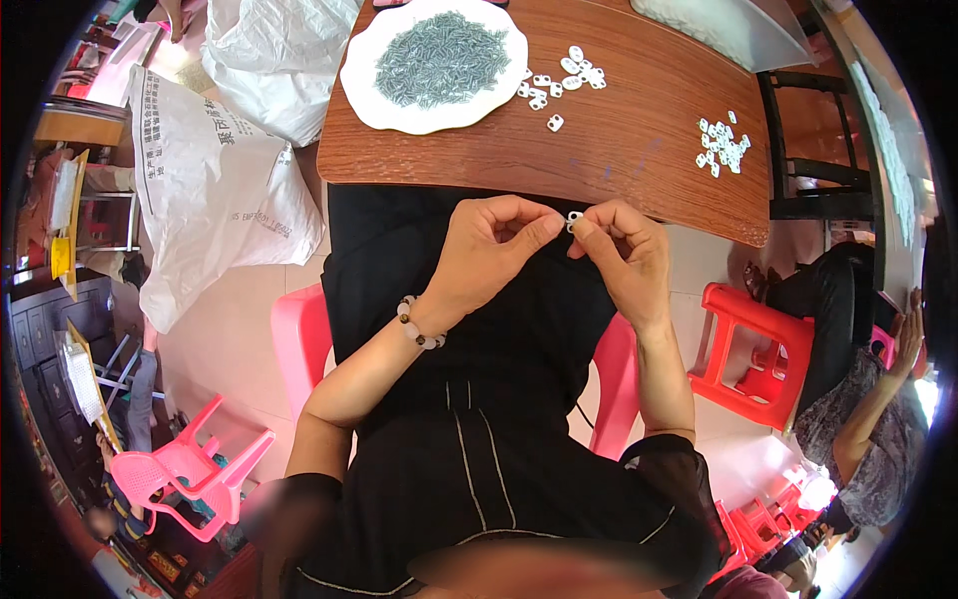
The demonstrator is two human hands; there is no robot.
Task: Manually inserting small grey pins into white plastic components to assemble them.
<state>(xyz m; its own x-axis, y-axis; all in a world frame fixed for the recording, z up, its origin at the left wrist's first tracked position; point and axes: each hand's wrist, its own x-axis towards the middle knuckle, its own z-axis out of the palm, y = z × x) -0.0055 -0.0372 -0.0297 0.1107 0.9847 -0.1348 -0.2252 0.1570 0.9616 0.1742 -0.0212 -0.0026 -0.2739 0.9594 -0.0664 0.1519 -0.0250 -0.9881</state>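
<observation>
Over my lap, just off the table's near edge, my two hands meet fingertip to fingertip. My right hand [631,262] pinches a small white plastic piece with holes [574,217] between thumb and forefinger. Right beside that piece, my left hand [499,250] is closed in a pinch; whatever lies in its fingertips is too small to make out. A white scalloped plate [361,92] at the table's left holds a heap of tiny grey rod-like parts [441,60]. More loose white pieces [574,72] lie right of the plate, and a separate cluster of similar white pieces [722,146] sits farther right.
The brown wooden table [619,150] spans the far side. White sacks [225,190] stand on the floor to its left. A pink chair [200,464] is at lower left, a red stool [753,354] at right. Another person's arm [878,399] shows at far right.
</observation>
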